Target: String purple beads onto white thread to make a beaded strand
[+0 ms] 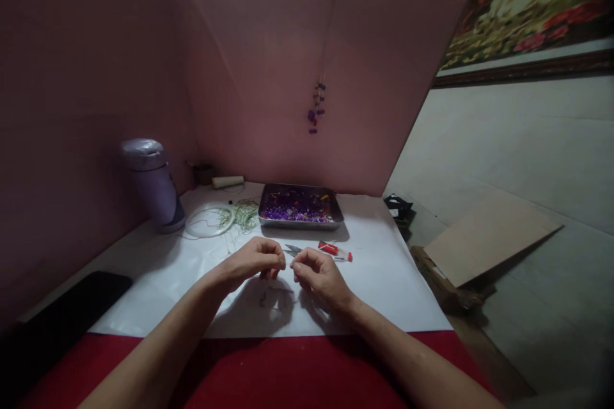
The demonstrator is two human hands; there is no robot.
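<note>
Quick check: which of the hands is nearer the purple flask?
Left. The left hand is to the flask's right and closer to the viewer; the right hand is farther right, beyond the left hand.

In dim light, I see 2 pink panels [259, 77] ahead and to my left; rightward, 1 framed painting [537, 13] on a pale wall [518, 134].

I count two hands, a left hand [263, 258] and a right hand [320, 275], one metal tray [301, 225], one purple flask [154, 190], one pale roll [228, 182], one framed picture [527, 22]; the tray's beads [293, 209], perhaps hundreds, blur together in this dimness.
</note>
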